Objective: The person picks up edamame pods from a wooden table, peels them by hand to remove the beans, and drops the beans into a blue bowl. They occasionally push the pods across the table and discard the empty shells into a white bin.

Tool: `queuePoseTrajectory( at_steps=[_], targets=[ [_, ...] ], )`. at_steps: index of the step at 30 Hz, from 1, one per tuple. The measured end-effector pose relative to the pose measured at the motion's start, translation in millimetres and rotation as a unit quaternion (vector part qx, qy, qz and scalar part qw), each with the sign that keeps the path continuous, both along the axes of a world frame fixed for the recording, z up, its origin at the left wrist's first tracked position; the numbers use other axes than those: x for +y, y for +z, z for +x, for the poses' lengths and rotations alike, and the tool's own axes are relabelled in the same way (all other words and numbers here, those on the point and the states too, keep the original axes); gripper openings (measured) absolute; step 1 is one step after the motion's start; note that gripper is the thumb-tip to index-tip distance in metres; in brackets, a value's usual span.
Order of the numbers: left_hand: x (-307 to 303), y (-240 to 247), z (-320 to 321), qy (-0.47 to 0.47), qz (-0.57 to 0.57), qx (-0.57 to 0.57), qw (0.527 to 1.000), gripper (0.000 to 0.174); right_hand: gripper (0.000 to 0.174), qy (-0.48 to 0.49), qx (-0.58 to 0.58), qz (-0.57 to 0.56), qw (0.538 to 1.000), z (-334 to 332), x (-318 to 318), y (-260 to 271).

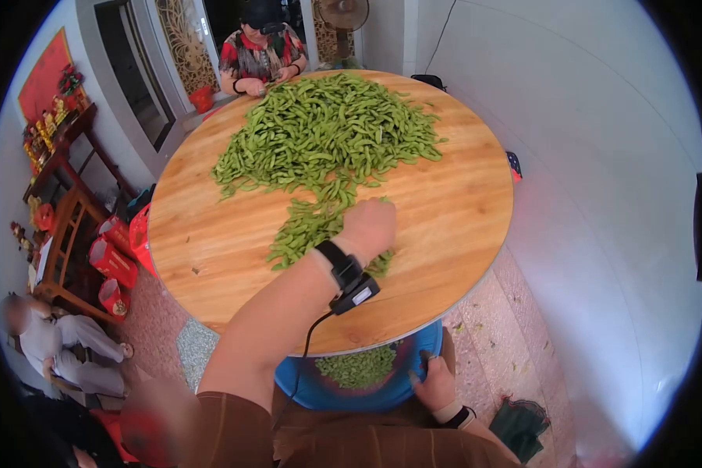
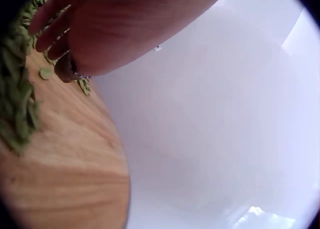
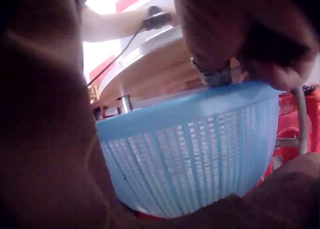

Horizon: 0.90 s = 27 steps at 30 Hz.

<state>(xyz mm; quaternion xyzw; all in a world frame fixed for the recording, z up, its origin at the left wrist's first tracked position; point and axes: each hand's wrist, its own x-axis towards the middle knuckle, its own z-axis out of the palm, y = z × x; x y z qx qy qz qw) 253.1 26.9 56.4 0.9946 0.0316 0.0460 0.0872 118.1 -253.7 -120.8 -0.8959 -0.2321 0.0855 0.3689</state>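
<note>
My left hand (image 1: pixel 370 226) reaches over the table and rests on a small heap of green bean pods (image 1: pixel 300 234). In the left wrist view its fingers (image 2: pixel 52 31) slope down loosely among the pods, with a dark cover on the thumb. Below the table edge stands a blue slatted basket (image 3: pixel 190 154), with loose green beans (image 1: pixel 359 366) in it. My right hand (image 1: pixel 438 386) lies at the basket's right rim, fingers loosely bent, one digit wearing a grey wrap (image 3: pixel 216 76). No finger shows on the basket's outer wall.
A large pile of pods (image 1: pixel 327 125) covers the far half of the round wooden table (image 1: pixel 444 226). Across it sits another person (image 1: pixel 261 54), hands at the pile. Red buckets (image 1: pixel 113 261) and a seated person (image 1: pixel 78 351) are at left. Dark green cloth (image 1: pixel 519 429) lies at right.
</note>
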Motion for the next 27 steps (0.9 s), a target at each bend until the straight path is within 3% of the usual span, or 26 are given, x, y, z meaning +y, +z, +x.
queuePoseTrajectory(
  at_steps=[1, 4, 8, 10, 11, 14, 17, 21, 23, 24, 26, 27],
  targets=[
    [-2.7, -3.1, 16.1, 0.024, 0.019, 0.038, 0.999, 0.025, 0.051, 0.0, -0.032, -0.004, 0.999, -0.1, -3.6, -2.4],
    [-10.1, -22.8, 47.4, 0.1, 0.015, 0.01, 0.995, 0.039, 0.051, -0.01, -0.061, 0.007, 0.998, 6.8, -15.0, -9.3],
    [-15.7, -36.1, 36.5, 0.08, 0.032, 0.089, 0.992, 0.05, 0.048, -0.004, -0.056, 0.035, 0.998, 6.8, -18.1, -13.1],
    [-24.9, -37.2, 13.7, 0.04, 0.029, 0.075, 0.996, 0.052, 0.047, -0.007, -0.039, 0.035, 0.999, 2.8, -16.4, -14.4],
    [-30.2, -37.6, -1.6, 0.012, 0.066, 0.051, 0.996, 0.04, 0.045, -0.01, -0.037, 0.049, 0.998, -0.1, -15.5, -15.1],
    [-30.6, -37.6, -43.7, -0.076, 0.097, 0.023, 0.992, 0.026, 0.044, -0.006, -0.047, 0.068, 0.997, 9.1, -14.1, -16.5],
    [-25.7, -34.1, -76.4, -0.113, 0.068, -0.02, 0.991, 0.021, 0.044, -0.009, -0.066, 0.07, 0.995, 7.5, -12.1, -19.4],
    [-16.1, -31.1, -110.4, -0.116, -0.011, -0.039, 0.992, 0.017, 0.044, -0.026, -0.062, 0.058, 0.996, 2.6, -9.0, -15.4],
    [-7.1, -31.4, -122.5, -0.129, -0.131, -0.093, 0.978, 0.017, 0.044, -0.024, -0.073, 0.05, 0.996, 0.8, -9.3, -17.1],
    [-4.2, -28.9, -128.1, -0.13, -0.132, -0.092, 0.978, 0.017, 0.045, -0.023, -0.087, 0.046, 0.995, 0.9, -9.5, -17.7],
    [-0.7, -21.2, -140.5, -0.059, -0.176, -0.196, 0.963, 0.02, 0.041, -0.023, -0.09, 0.046, 0.995, -2.7, -10.1, -15.2],
    [5.1, -16.5, -143.8, -0.065, -0.087, -0.249, 0.963, 0.019, 0.038, -0.028, -0.079, 0.054, 0.995, -4.0, -9.4, -11.1]
  ],
)
